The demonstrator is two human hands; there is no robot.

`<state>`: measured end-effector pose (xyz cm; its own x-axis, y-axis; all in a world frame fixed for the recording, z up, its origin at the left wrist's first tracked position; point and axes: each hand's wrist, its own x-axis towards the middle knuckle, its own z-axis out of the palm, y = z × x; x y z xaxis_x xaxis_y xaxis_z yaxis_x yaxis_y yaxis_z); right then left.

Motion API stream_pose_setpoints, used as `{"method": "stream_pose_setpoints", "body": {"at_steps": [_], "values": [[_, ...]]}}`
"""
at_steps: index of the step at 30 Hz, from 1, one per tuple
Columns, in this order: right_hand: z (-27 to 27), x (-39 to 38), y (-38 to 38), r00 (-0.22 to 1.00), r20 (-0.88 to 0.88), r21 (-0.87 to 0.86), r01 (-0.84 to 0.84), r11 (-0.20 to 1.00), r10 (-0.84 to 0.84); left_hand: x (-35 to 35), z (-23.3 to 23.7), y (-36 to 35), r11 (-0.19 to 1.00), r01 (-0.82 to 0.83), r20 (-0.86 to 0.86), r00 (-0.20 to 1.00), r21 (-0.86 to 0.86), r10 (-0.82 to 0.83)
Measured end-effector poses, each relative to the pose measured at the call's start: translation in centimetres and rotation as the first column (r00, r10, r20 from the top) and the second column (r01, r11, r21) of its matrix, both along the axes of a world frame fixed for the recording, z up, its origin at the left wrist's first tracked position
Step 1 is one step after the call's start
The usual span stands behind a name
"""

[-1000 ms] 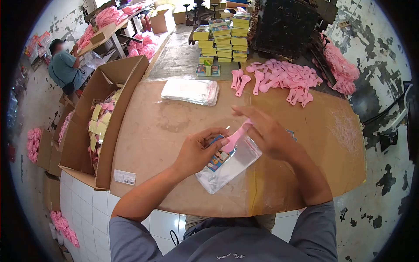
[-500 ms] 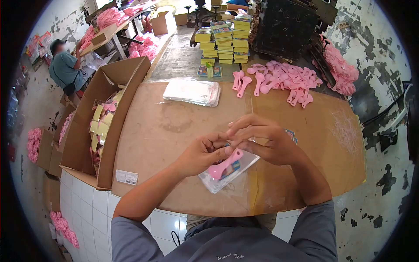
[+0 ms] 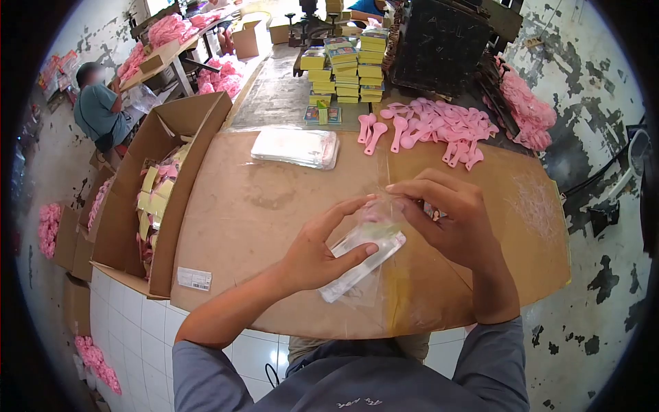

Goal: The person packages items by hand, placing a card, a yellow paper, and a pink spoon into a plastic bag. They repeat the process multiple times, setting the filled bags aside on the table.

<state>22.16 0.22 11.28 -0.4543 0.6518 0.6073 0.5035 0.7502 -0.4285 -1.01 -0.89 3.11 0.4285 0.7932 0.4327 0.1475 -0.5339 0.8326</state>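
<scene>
My right hand point(image 3: 449, 216) pinches the top of a clear plastic bag point(image 3: 382, 214), holding it up over the table. A blurred pink scoop shows through the film. To its left my left hand point(image 3: 319, 250) is open, thumb and index finger spread wide, with the index fingertip right at the bag's side. Beneath both hands a small stack of flat clear bags point(image 3: 357, 271) lies on the cardboard-covered table point(image 3: 254, 220). Part of a printed card point(image 3: 432, 211) shows behind my right hand's fingers.
Pink scoops point(image 3: 439, 127) lie heaped at the back right, beside stacked yellow-edged cards point(image 3: 343, 72). A pile of clear bags point(image 3: 295, 147) sits at the back. An open carton point(image 3: 177, 213) with packed pieces stands left. A person point(image 3: 101, 110) sits at the far left.
The pink scoop and card, lying on the bag stack before, are gone from there; a scoop now shows inside the lifted bag. My left fingers have spread apart, and my right hand has moved right.
</scene>
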Motion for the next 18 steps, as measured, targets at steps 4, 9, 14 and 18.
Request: {"method": "stream_pose_setpoints", "body": {"at_steps": [4, 9, 14, 18], "values": [[-0.3, -0.4, -0.4, 0.997, -0.046, -0.173, -0.064, 0.983, 0.057, 0.6, -0.6, 0.0, 0.995, 0.060, 0.177, 0.983, -0.075, -0.045], [-2.2, -0.6, 0.7, 0.985, -0.174, -0.069, -0.017, 0.997, 0.004, 0.5, -0.3, -0.1, 0.948, 0.156, 0.297, 0.952, -0.279, -0.070], [-2.1, -0.9, 1.3, 0.997, -0.013, 0.341, 0.082, 0.937, -0.082, 0.2, -0.1, -0.4, 0.937, 0.095, 0.269, 0.963, -0.338, 0.000], [-2.8, -2.2, 0.2, 0.970, 0.216, 0.389, 0.020, 0.921, -0.112, 0.1, -0.3, -0.7, 0.969, 0.004, 0.123, 0.992, -0.247, 0.027]]}}
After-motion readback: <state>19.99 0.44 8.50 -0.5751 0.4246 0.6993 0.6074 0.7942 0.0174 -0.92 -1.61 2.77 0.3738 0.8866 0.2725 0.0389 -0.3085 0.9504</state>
